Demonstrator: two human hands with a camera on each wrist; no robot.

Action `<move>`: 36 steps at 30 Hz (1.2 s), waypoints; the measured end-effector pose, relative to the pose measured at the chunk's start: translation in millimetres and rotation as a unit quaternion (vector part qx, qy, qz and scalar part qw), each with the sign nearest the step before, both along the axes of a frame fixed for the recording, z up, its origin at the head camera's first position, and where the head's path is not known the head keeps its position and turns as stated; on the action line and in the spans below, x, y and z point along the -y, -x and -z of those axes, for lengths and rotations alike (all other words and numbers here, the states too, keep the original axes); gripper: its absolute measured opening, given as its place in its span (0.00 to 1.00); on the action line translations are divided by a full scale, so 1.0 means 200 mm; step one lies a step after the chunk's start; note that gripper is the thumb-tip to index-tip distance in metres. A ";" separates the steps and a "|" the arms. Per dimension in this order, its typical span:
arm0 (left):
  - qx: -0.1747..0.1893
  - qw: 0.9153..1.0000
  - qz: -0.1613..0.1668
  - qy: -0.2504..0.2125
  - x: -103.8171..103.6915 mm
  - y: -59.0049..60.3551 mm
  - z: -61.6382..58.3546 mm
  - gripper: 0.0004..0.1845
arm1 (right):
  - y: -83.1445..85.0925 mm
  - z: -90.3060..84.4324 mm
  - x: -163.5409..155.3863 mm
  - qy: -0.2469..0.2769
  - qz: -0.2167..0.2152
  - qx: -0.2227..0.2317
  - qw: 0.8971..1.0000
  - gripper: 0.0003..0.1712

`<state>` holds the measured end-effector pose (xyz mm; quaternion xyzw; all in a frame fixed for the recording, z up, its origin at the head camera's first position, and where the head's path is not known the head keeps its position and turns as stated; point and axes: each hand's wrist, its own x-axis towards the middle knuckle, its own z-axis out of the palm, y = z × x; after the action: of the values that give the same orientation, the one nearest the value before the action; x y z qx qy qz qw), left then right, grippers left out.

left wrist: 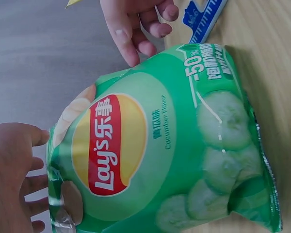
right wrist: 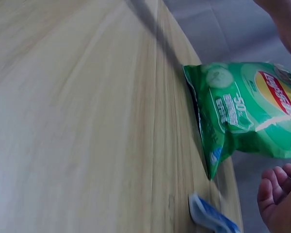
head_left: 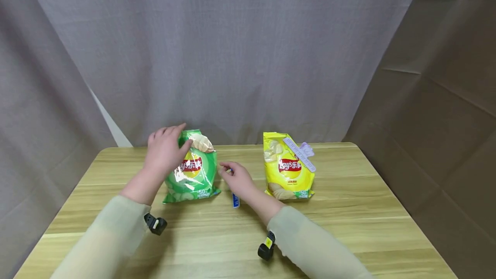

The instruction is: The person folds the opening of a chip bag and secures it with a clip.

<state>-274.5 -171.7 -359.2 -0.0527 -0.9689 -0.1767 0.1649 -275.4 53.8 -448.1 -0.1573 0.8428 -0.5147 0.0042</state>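
A green bag of cucumber-flavor potato chips point(head_left: 197, 173) stands upright on the table, left of the middle. My left hand point(head_left: 164, 147) holds its top left corner, thumb on the front and fingers behind. Close to the bag's right side is my right hand point(head_left: 238, 179), its fingers loosely bent and holding nothing, as the left wrist view point(left wrist: 140, 24) also has it. Partly hidden beneath this hand lies a blue bag clip point(head_left: 236, 201) with white marks. The right wrist view shows one end of the clip point(right wrist: 211, 216) beside the bag's lower corner.
A yellow bag of chips point(head_left: 288, 180) stands to the right, with a pale purple bag clip point(head_left: 300, 155) slanting across its top right corner. Grey curtains point(head_left: 248, 55) hang behind the wooden table point(head_left: 217, 244), and a brown cloth point(head_left: 438, 111) hangs on the right.
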 end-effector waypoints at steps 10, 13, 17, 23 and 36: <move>0.019 1.000 -0.002 -0.011 0.00 0.03 -0.04 0.27 | 0.04 0.02 0.10 0.023 0.042 0.017 0.999 0.16; 0.017 1.000 0.003 -0.020 0.00 0.04 -0.05 0.24 | 0.05 0.02 0.11 0.026 0.047 0.025 0.998 0.14; 0.014 0.999 0.009 -0.028 0.01 0.05 -0.06 0.21 | 0.05 0.02 0.11 0.030 0.053 0.037 0.997 0.13; 0.011 0.999 0.014 -0.036 0.02 0.05 -0.07 0.17 | 0.05 0.03 0.11 0.032 0.054 0.043 0.997 0.13; 0.025 0.999 0.006 -0.038 0.02 0.04 -0.10 0.16 | 0.05 0.04 0.11 0.045 0.054 0.038 0.997 0.12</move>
<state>-283.3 -175.0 -339.4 -0.0479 -0.9651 -0.2153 0.1415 -285.0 31.9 -456.7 -0.0916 0.8255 -0.5569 0.0011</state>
